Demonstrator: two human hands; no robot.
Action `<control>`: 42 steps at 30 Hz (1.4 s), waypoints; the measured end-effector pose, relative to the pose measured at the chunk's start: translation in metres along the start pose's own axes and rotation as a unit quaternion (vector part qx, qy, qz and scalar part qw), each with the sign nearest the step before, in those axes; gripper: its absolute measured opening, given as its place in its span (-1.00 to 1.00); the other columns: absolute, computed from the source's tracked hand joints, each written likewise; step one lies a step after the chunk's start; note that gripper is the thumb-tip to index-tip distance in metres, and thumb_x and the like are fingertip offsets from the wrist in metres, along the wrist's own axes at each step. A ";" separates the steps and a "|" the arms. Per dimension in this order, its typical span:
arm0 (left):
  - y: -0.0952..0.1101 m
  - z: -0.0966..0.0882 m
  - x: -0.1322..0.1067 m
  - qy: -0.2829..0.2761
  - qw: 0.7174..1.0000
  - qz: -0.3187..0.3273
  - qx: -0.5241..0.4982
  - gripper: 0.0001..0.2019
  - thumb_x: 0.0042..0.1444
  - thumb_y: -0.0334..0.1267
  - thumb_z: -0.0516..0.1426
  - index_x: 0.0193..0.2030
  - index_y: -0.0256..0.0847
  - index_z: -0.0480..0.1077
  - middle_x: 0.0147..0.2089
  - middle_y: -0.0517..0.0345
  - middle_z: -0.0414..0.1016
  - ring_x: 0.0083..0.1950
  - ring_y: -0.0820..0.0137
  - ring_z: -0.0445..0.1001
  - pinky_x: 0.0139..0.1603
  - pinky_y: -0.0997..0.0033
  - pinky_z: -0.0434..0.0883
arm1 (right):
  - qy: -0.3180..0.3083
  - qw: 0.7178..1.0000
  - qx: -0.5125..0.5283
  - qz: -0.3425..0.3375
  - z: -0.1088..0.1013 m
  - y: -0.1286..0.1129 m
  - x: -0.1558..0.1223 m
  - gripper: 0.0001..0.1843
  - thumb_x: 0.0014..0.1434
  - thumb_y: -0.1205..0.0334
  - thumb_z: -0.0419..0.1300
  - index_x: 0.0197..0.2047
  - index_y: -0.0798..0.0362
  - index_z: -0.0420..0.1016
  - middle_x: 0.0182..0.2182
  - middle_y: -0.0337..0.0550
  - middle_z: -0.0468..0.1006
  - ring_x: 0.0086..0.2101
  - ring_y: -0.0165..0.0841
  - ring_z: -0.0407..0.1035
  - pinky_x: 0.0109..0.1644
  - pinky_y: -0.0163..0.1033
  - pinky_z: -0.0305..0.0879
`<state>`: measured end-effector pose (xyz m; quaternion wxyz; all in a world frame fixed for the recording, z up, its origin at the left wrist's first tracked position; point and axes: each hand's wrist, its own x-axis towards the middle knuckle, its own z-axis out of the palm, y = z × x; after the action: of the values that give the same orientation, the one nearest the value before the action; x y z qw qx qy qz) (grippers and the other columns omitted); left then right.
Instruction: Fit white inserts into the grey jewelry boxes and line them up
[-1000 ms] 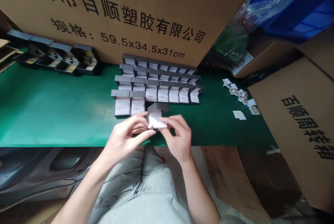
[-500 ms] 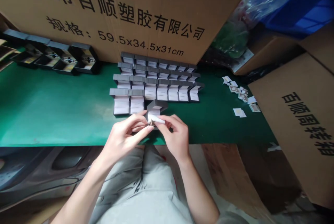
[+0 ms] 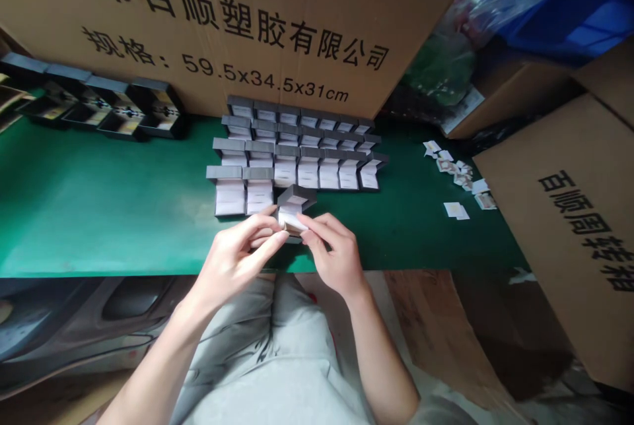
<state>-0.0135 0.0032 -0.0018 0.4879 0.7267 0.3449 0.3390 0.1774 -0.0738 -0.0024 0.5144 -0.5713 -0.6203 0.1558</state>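
Observation:
A small dark grey jewelry box (image 3: pixel 297 196) stands with its lid up near the table's front edge, between my hands. My left hand (image 3: pixel 242 250) is closed on the box's left side, thumb at its front. A white insert pad (image 3: pixel 291 219) sits tilted in the opening, its brownish front edge showing. My right hand (image 3: pixel 334 250) pinches the pad's right end between thumb and fingers. Just behind stand several rows of similar open boxes (image 3: pixel 310 167) with white linings, the nearest pair (image 3: pixel 230 197) to the left of my box.
Larger black open boxes (image 3: pixel 116 108) line the back left of the green table (image 3: pixel 99 214). Small white pieces (image 3: pixel 456 210) lie scattered at the right. A big carton (image 3: pixel 198 29) stands behind, another carton (image 3: pixel 569 233) at the right, and a blue bin (image 3: pixel 549 16) at the back right.
The white pad has tipped down further into the box, its right end lower than before. My right fingers have shifted slightly with it; my left hand stays at the box.

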 end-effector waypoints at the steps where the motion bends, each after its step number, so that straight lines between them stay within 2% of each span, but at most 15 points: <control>1: 0.000 0.000 0.000 0.005 1.000 -0.007 -0.005 -0.77 0.34 -0.06 0.25 -0.13 -0.20 0.51 -0.31 0.18 0.55 -0.41 0.48 0.42 -0.38 0.54 0.40 | -0.015 1.000 0.007 -0.007 -0.002 0.001 0.000 -0.67 0.49 0.26 0.15 0.18 -0.04 0.67 -0.24 -0.14 0.64 -0.29 -0.39 0.56 -0.14 -0.32 0.53; 4: 0.000 0.001 0.000 0.021 1.000 -0.022 -0.007 -0.75 0.34 -0.02 0.24 -0.14 -0.18 0.48 -0.30 0.18 0.55 -0.38 0.46 0.45 -0.39 0.54 0.39 | -0.037 0.999 0.021 -0.017 -0.004 0.003 0.000 -0.66 0.49 0.30 0.14 0.19 -0.03 0.66 -0.19 -0.12 0.65 -0.22 -0.39 0.57 -0.08 -0.32 0.53; 7: 0.001 0.002 0.000 0.029 0.999 -0.033 -0.004 -0.72 0.33 0.02 0.23 -0.16 -0.17 0.45 -0.17 0.11 0.64 -0.34 0.44 0.51 -0.35 0.52 0.43 | -0.033 0.999 0.026 -0.004 -0.004 0.001 0.000 -0.69 0.45 0.33 0.18 0.16 -0.02 0.65 -0.15 -0.11 0.67 -0.20 -0.38 0.56 -0.03 -0.31 0.52; 9: 0.001 0.002 0.001 0.028 0.999 -0.039 -0.008 -0.70 0.32 0.05 0.23 -0.14 -0.17 0.44 -0.09 0.05 0.67 -0.29 0.40 0.57 -0.30 0.50 0.48 | -0.024 0.999 0.037 0.010 -0.003 -0.002 0.001 -0.74 0.42 0.33 0.22 0.09 -0.02 0.65 -0.18 -0.14 0.67 -0.25 -0.40 0.54 -0.08 -0.32 0.53; 12: 0.000 0.001 0.001 0.023 0.998 -0.047 -0.019 -0.66 0.31 0.10 0.23 -0.10 -0.16 0.42 -0.09 -0.01 0.69 -0.23 0.32 0.64 -0.25 0.45 0.53 | -0.011 0.998 0.056 0.021 -0.002 -0.006 0.002 -0.82 0.38 0.34 0.24 -0.03 0.00 0.65 -0.25 -0.19 0.65 -0.29 -0.41 0.53 -0.16 -0.35 0.51; 16: -0.003 0.001 0.002 0.011 0.999 -0.048 -0.010 -0.64 0.32 0.11 0.23 -0.07 -0.17 0.43 -0.05 -0.04 0.69 -0.19 0.28 0.67 -0.22 0.43 0.57 | 0.004 0.997 0.069 0.045 0.001 -0.007 0.002 -0.85 0.31 0.33 0.27 -0.08 0.02 0.65 -0.30 -0.22 0.62 -0.33 -0.43 0.51 -0.20 -0.35 0.51; 21: -0.005 0.000 0.002 -0.002 0.999 -0.042 0.005 -0.66 0.32 0.08 0.23 -0.07 -0.18 0.44 0.06 -0.09 0.68 -0.16 0.27 0.68 -0.20 0.40 0.59 | -0.009 0.994 0.056 0.092 0.003 -0.004 0.000 -0.81 0.26 0.31 0.30 -0.06 0.02 0.63 -0.31 -0.23 0.63 -0.35 -0.42 0.50 -0.20 -0.33 0.52; 27: -0.002 -0.001 0.002 0.015 0.999 -0.049 0.009 -0.67 0.30 0.07 0.24 -0.12 -0.19 0.43 0.25 -0.16 0.60 -0.27 0.38 0.65 -0.29 0.47 0.55 | -0.004 0.992 0.068 0.104 0.005 -0.006 0.000 -0.82 0.28 0.30 0.29 -0.07 0.01 0.68 -0.28 -0.20 0.64 -0.31 -0.41 0.54 -0.15 -0.33 0.55; 30: 0.000 -0.001 0.002 0.019 0.999 -0.045 0.011 -0.66 0.30 0.07 0.24 -0.14 -0.20 0.42 0.24 -0.17 0.61 -0.29 0.40 0.64 -0.32 0.50 0.53 | 0.009 0.991 0.078 0.108 0.007 -0.006 -0.001 -0.82 0.30 0.28 0.32 -0.04 0.01 0.71 -0.25 -0.17 0.66 -0.29 -0.39 0.57 -0.13 -0.33 0.58; 33: 0.001 0.000 0.002 0.026 0.999 -0.045 0.003 -0.65 0.29 0.08 0.25 -0.12 -0.20 0.43 0.24 -0.18 0.61 -0.24 0.35 0.68 -0.26 0.46 0.58 | 0.013 0.990 0.091 0.108 0.008 -0.005 -0.002 -0.79 0.29 0.27 0.35 -0.02 0.02 0.72 -0.24 -0.16 0.67 -0.28 -0.39 0.58 -0.13 -0.34 0.59; 38: 0.001 0.000 0.001 0.016 0.999 -0.039 -0.023 -0.55 0.31 0.08 0.26 0.19 -0.15 0.47 0.21 -0.12 0.63 -0.08 0.23 0.73 -0.08 0.38 0.65 | 0.011 0.995 0.051 0.089 0.005 -0.005 -0.002 -0.77 0.30 0.27 0.35 0.01 0.00 0.72 -0.27 -0.18 0.67 -0.31 -0.39 0.56 -0.14 -0.33 0.58; 42: 0.003 0.000 0.001 0.006 0.999 -0.035 -0.019 -0.58 0.35 0.09 0.23 0.12 -0.20 0.56 0.17 -0.09 0.67 -0.08 0.23 0.73 -0.06 0.41 0.65 | 0.015 1.000 -0.015 0.015 0.003 -0.006 -0.003 -0.75 0.39 0.27 0.27 0.08 -0.02 0.71 -0.23 -0.13 0.70 -0.27 -0.37 0.58 -0.07 -0.30 0.58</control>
<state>-0.0121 0.0035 0.0010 0.5116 0.7024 0.3666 0.3324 0.1715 -0.0769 -0.0006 0.5128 -0.5903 -0.6062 0.1453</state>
